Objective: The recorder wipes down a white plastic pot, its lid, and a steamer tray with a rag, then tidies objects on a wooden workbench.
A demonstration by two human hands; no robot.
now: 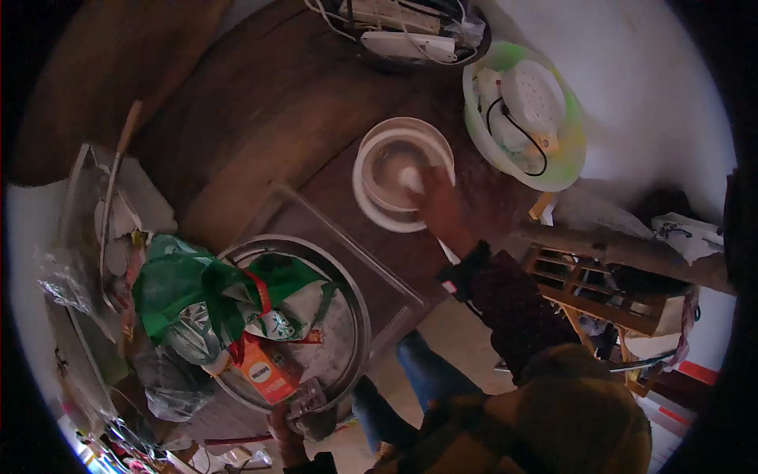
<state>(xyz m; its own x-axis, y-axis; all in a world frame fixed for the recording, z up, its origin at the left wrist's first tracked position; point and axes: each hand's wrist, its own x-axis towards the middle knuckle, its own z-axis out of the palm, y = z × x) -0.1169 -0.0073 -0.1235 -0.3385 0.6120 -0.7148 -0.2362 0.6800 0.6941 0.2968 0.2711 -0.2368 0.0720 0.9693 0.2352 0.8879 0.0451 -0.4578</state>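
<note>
My right hand (440, 207) reaches over the rim of a round white tub (365, 193) on the dark table. Its fingers close around a small white lump (410, 178), whose kind I cannot make out. At the near edge of a large round metal tray (360, 304), my left hand (284, 430) is closed at a greyish, partly clear object (313, 415), too dim to name. Inside the tray lie a green bag (217, 292) with red straps and an orange box (268, 371).
A pale green basin (575, 158) with a white appliance and black cord stands at the far right. Behind the tub sits a dark basin (474, 57) of cables. Wooden racks (592, 288) are to the right; a wooden-handled tool (114, 189) leans at left.
</note>
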